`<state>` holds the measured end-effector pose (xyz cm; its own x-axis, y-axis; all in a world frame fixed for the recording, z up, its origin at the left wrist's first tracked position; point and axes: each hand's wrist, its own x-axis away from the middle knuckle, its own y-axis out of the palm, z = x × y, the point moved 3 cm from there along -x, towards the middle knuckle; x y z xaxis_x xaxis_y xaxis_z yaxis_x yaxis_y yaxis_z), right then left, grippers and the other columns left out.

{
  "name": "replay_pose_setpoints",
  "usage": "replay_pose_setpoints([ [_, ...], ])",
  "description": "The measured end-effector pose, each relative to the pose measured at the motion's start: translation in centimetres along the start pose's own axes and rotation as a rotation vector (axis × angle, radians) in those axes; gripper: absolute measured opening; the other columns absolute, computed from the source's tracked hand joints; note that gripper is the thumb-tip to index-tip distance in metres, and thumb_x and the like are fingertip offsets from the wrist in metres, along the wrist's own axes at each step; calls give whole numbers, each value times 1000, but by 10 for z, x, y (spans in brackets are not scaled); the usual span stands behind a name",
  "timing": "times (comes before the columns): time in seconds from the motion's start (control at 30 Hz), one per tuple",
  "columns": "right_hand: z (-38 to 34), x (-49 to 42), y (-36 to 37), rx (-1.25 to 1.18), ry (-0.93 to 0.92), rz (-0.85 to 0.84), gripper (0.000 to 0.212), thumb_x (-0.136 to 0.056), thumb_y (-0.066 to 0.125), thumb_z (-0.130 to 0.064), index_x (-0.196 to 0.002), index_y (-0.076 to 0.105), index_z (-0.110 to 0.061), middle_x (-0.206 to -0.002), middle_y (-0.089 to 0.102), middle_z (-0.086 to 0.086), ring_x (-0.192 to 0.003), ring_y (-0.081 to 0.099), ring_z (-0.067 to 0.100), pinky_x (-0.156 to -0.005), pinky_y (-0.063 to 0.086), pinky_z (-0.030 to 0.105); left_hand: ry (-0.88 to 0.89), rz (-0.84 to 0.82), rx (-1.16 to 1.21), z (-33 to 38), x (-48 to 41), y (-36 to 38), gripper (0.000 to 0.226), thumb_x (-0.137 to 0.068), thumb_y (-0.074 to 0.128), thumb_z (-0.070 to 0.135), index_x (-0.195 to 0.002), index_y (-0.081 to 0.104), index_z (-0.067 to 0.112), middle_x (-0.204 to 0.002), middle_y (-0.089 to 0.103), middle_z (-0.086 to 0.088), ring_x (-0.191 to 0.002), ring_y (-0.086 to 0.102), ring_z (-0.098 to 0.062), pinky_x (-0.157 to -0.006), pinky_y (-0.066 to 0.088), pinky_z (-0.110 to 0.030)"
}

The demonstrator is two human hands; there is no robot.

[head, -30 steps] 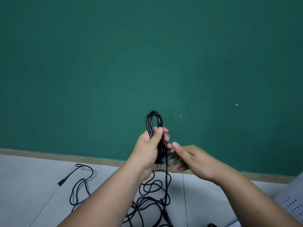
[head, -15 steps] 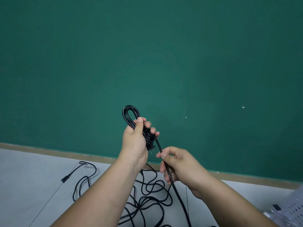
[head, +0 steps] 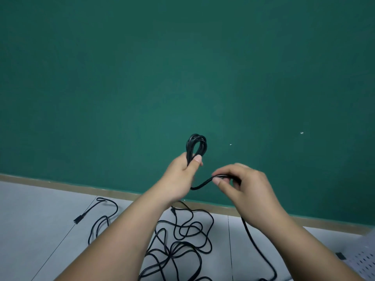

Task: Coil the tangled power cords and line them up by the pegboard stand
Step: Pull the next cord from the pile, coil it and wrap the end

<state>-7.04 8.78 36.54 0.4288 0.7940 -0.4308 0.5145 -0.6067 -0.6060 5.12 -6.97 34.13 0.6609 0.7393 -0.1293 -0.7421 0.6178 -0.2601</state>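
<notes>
my left hand (head: 181, 176) is clamped round a bundle of black power cord, thumb pressed across the front. the coiled loops (head: 196, 144) stand up out of the top of my fist. a loose run of cord (head: 203, 183) comes out from under that fist, dips, and rises to my right hand (head: 246, 186), which sits just beside the left and a little lower. my right hand pinches that run between the thumb and curled fingers. below my right wrist the cord drops to the grey floor (head: 30, 220) and trails off toward the bottom edge of view.

under both hands, between my forearms, the tangled cords (head: 183, 238) lie on the floor in loose black loops. out past my left forearm one strand wanders off and ends in a black connector (head: 78, 219). low and to the right of my right forearm a corner of the white pegboard stand (head: 364, 265) shows, well apart from the coil. behind my hands stands a green wall (head: 142, 78) with a tan baseboard (head: 60, 186) along its foot.
</notes>
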Motion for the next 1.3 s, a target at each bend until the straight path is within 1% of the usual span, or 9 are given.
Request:
replay_pose_setpoints([
  [0.23, 7, -6, -14, 12, 53, 152, 38, -74, 94, -30, -89, 59, -34, -91, 56, -14, -79, 58, 9, -66, 42, 13, -243, -368, 200, 11, 26, 36, 56, -99, 43, 74, -98, 59, 21, -83, 51, 0, -66, 49, -15, -62, 46, -29],
  [0.37, 7, -7, -20, -14, 23, 135, 41, -72, 94, -20, -86, 57, -29, -92, 55, -6, -79, 56, 7, -69, 43, 11, -205, -547, 273, 10, 34, 45, 32, -109, 51, 48, -112, 60, 18, -89, 50, 0, -69, 51, -13, -64, 46, -28],
  [0.53, 25, -11, -29, -268, 180, -82, 35, -86, 87, -27, -102, 56, -27, -96, 68, 5, -81, 69, 18, -81, 54, 27, -238, -475, 561, 13, 28, 39, 24, -111, 51, 27, -119, 66, 11, -84, 52, -2, -68, 47, -16, -60, 40, -30],
  [0.63, 32, -11, -32, -403, 286, -159, 19, -97, 74, -11, -105, 57, -13, -101, 67, 17, -85, 78, 29, -79, 58, 35, -234, -408, 601, 12, 23, 35, 21, -110, 44, 13, -123, 59, 3, -82, 52, -3, -65, 45, -17, -59, 38, -30],
  [0.77, 23, -12, -33, -403, 272, 51, 15, -94, 78, -9, -103, 69, -16, -91, 77, 6, -76, 79, 24, -68, 58, 34, -158, -373, 416, 10, 23, 42, 21, -101, 49, 17, -118, 59, 9, -82, 53, 1, -65, 48, -15, -60, 42, -29],
  [0.93, 13, -10, -31, -313, 262, 289, 9, -92, 82, -27, -85, 77, -26, -71, 76, -2, -69, 75, 20, -68, 62, 42, -85, -390, 261, 11, 32, 56, 16, -114, 42, 17, -114, 56, 10, -87, 54, -2, -75, 59, -16, -66, 51, -29],
  [1.0, 12, -8, -28, -295, 279, 332, 12, -92, 82, -30, -82, 76, -27, -70, 76, -6, -67, 75, 14, -70, 62, 40, -75, -394, 281, 13, 35, 60, 17, -114, 41, 18, -115, 55, 8, -92, 57, -6, -84, 65, -20, -71, 55, -32],
  [1.13, 11, -6, -28, -149, 298, 380, 13, -90, 82, -35, -79, 76, -31, -72, 73, -22, -70, 68, -3, -62, 47, 15, -64, -404, 299, 12, 36, 66, 18, -115, 38, 17, -116, 53, 6, -113, 71, -14, -108, 74, -23, -89, 58, -41],
  [1.3, 17, -8, -18, -293, 321, 337, 11, -95, 78, -26, -85, 73, -27, -69, 71, -10, -56, 66, 5, -52, 53, 27, -65, -444, 382, 17, 39, 68, 19, -115, 34, 10, -116, 52, 5, -104, 77, -8, -103, 75, -23, -93, 59, -36],
])
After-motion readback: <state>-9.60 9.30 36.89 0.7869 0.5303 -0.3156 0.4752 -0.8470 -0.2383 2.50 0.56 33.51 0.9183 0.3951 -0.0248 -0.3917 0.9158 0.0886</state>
